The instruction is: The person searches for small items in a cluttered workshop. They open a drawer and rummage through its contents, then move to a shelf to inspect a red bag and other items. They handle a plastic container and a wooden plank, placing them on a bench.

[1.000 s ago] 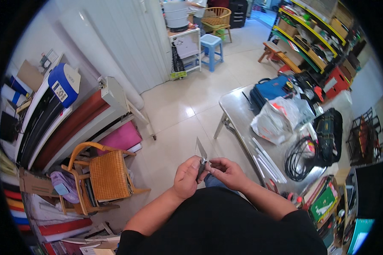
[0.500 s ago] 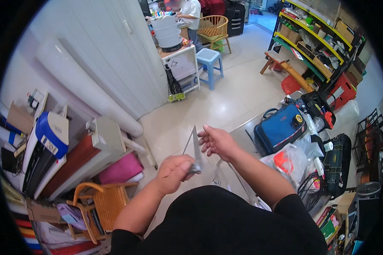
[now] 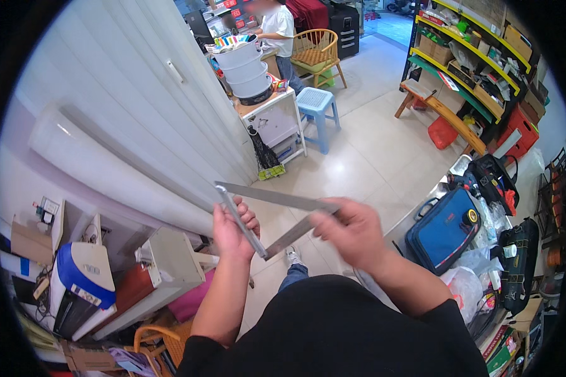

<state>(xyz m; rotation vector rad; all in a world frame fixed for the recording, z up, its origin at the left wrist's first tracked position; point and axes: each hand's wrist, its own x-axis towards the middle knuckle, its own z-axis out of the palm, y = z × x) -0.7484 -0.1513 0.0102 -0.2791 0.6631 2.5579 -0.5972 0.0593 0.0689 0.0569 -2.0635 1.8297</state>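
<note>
A triangular metal bracket [image 3: 270, 196] is held up in front of my body, flat grey strips meeting a thicker bar on its left side. The fingers of my left hand [image 3: 234, 234] are closed around that bar, thumb to the left, with its ends jutting out above and below. My right hand [image 3: 355, 232] grips the bracket at its right corner, thumb and fingers pressed on the strips and hiding where they meet. It is slightly smeared by motion.
At right, a blue tool bag [image 3: 448, 227] and plastic bags lie on a table. A light blue stool [image 3: 317, 116], a person in a white shirt [image 3: 277, 28] and a wooden bench [image 3: 449, 119] are farther off. A white roll [image 3: 119, 166] leans at left, above a wooden chair [image 3: 163, 342].
The bracket has turned from pointing away to pointing right. My right hand, free before, now grips its corner, while my left hand has shifted left and away. The view has moved too.
</note>
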